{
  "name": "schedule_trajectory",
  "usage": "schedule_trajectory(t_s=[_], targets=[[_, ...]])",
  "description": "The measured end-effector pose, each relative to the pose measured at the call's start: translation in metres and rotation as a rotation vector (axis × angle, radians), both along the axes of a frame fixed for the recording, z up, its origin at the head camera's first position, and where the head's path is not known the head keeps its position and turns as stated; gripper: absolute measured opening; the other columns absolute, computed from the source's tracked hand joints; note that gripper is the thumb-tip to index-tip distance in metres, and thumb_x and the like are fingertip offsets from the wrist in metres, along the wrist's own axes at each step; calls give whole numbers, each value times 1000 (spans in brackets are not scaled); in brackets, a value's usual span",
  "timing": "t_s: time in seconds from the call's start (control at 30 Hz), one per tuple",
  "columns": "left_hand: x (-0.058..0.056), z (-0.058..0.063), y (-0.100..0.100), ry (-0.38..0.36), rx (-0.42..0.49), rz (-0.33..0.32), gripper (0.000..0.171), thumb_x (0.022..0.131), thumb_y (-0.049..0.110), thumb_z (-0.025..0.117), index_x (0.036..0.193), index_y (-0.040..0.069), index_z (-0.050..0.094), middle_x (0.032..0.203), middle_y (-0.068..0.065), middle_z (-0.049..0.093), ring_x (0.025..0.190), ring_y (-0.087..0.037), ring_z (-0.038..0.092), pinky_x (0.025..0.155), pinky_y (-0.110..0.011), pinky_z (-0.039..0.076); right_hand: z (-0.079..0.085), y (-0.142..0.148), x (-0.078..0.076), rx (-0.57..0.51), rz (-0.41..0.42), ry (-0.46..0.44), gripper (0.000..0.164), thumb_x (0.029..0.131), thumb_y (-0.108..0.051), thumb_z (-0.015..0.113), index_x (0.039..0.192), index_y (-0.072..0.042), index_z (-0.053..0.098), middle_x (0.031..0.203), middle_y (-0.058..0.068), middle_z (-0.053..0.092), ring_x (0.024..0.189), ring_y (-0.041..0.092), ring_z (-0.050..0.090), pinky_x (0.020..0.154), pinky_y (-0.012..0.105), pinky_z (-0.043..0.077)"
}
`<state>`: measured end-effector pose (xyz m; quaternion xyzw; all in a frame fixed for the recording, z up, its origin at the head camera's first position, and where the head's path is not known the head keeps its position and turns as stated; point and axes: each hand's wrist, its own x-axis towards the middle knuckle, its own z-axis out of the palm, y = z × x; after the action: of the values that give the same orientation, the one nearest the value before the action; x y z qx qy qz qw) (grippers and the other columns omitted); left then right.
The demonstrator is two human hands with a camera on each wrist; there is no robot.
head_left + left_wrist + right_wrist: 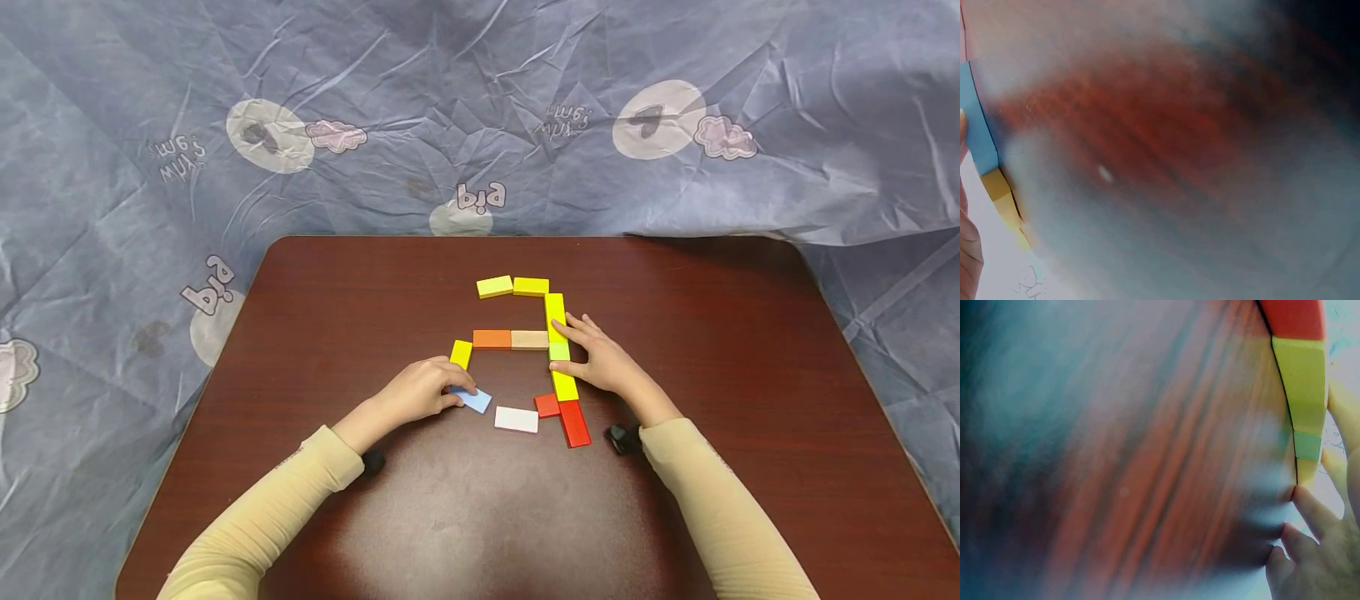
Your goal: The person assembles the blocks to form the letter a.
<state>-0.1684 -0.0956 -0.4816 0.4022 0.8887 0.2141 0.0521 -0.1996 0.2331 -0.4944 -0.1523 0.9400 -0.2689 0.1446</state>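
Here, pinching left, spread right

With left hand (pixel 427 391) curled at the fingers, pinching one end of the blue block (pixel 477 402) at the counter (pixel 375 300), well left of the lime block (pixel 559 352) and nearer the person. With right hand (pixel 609 365) spread wide at the fingers, gripping nothing, touching the far yellow block (pixel 554 307) and near yellow block (pixel 566 387), either side of the lime block. Leftward from the lime block, in a row: tan block (pixel 529 340), then orange block (pixel 492 340). Farther left, partly hidden: leftmost yellow block (pixel 461 354). Nearer than the lime block: long red block (pixel 575 424), small red block (pixel 547 406) and, apart to the left, white block (pixel 516 419). Beyond the lime block, leftward: bright yellow block (pixel 531 287), pale yellow block (pixel 495 287).
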Motion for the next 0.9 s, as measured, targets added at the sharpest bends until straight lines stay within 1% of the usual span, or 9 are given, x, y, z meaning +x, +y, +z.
schedule_trajectory(t_s=[0.23, 0.37, 0.47, 0.57, 0.63, 0.67, 0.77, 0.83, 0.9], targets=[[3, 8, 8, -39, -16, 8, 26, 81, 17, 81, 106, 19, 75, 110, 7, 72, 101, -13, 64, 84, -30, 52, -1, -1, -1, 4, 0, -7, 80, 88, -39, 73, 154, -16, 35, 163, 16, 23, 151, 42, 11, 116, 63, 21], [8, 15, 21, -49, -14, -6, 23, 84, 22, 79, 107, 20, 75, 108, 7, 71, 99, -12, 64, 81, -31, 53, -1, -1, -1, 8, -6, -11, 80, 88, -39, 73, 154, -16, 35, 163, 16, 22, 151, 42, 10, 116, 64, 21], [7, 19, 30, -34, 4, 65, 18, 87, 25, 76, 105, 19, 75, 102, 6, 71, 90, -13, 64, 74, -31, 53, -2, 0, -2, 12, -8, -11, 80, 88, -40, 73, 154, -17, 34, 163, 16, 22, 151, 42, 10, 116, 64, 21], [-4, 21, 30, -54, 40, 268, 17, 89, 22, 74, 104, 16, 74, 98, 0, 69, 86, -16, 62, 72, -34, 51, -2, 0, -1, 10, -7, -9, 80, 88, -40, 73, 154, -17, 34, 163, 16, 22, 151, 42, 10, 116, 64, 21], [-19, 21, 21, -118, 60, 395, 22, 89, 20, 74, 110, 13, 72, 102, -5, 67, 89, -21, 62, 77, -36, 51, -1, 0, -1, 7, -7, -8, 81, 88, -39, 73, 154, -16, 34, 163, 16, 22, 151, 42, 10, 116, 63, 21], [-27, 20, 15, -164, 68, 429, 27, 88, 19, 74, 114, 12, 71, 105, -8, 65, 93, -23, 62, 80, -38, 51, -1, 0, 0, 6, -6, -7, 81, 88, -39, 74, 154, -16, 34, 163, 16, 22, 151, 42, 10, 116, 63, 21], [-48, 14, -7, -327, 66, 418, 43, 88, 19, 75, 129, 10, 63, 122, -12, 60, 109, -28, 61, 94, -41, 51, -1, 1, 0, 8, -5, -4, 80, 88, -39, 73, 154, -17, 34, 163, 15, 22, 151, 42, 10, 116, 63, 21], [-54, 8, -18, -409, 63, 364, 51, 87, 20, 77, 133, 9, 59, 128, -13, 57, 116, -30, 60, 97, -41, 51, -1, 1, 1, 10, -2, -1, 80, 88, -39, 73, 154, -17, 34, 163, 15, 22, 151, 42, 10, 116, 63, 22], [-56, 2, -24, -445, 63, 317, 56, 85, 20, 79, 135, 8, 58, 131, -12, 57, 117, -29, 59, 98, -39, 52, 0, 1, 1, 9, -2, -1, 80, 88, -39, 73, 154, -17, 34, 163, 15, 22, 151, 42, 10, 116, 63, 22]])
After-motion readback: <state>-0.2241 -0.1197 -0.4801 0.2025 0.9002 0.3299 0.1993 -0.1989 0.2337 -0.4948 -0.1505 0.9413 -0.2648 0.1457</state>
